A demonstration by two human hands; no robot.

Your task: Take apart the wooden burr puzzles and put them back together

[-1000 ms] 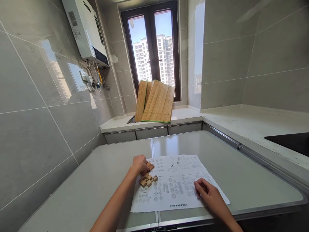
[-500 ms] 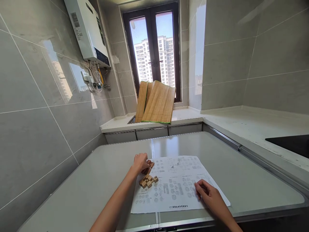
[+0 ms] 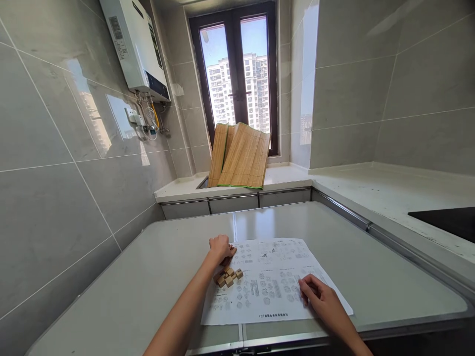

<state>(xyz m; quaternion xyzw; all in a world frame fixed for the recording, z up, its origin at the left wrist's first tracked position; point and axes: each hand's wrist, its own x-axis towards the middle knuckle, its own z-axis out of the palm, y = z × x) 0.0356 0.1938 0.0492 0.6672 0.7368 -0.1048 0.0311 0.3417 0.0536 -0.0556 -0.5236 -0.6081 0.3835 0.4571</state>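
My left hand (image 3: 219, 247) is closed around a brown wooden block piece (image 3: 230, 252) at the upper left of a printed instruction sheet (image 3: 274, 282) that lies on the grey table (image 3: 156, 277). Just below that hand, a cluster of pale wooden puzzle blocks (image 3: 227, 277) rests on the sheet's left side. My right hand (image 3: 319, 296) lies on the sheet's right part with its fingers curled and fingertips pressing the paper; nothing shows in it.
Bamboo mats (image 3: 241, 155) lean against the window at the back, beside a sink opening (image 3: 202, 184). A white water heater (image 3: 135, 44) hangs on the left tiled wall. A white counter with a black cooktop (image 3: 445, 220) runs along the right.
My left hand has lifted slightly and shifted right with the brown block piece. The right hand has stayed on the paper.
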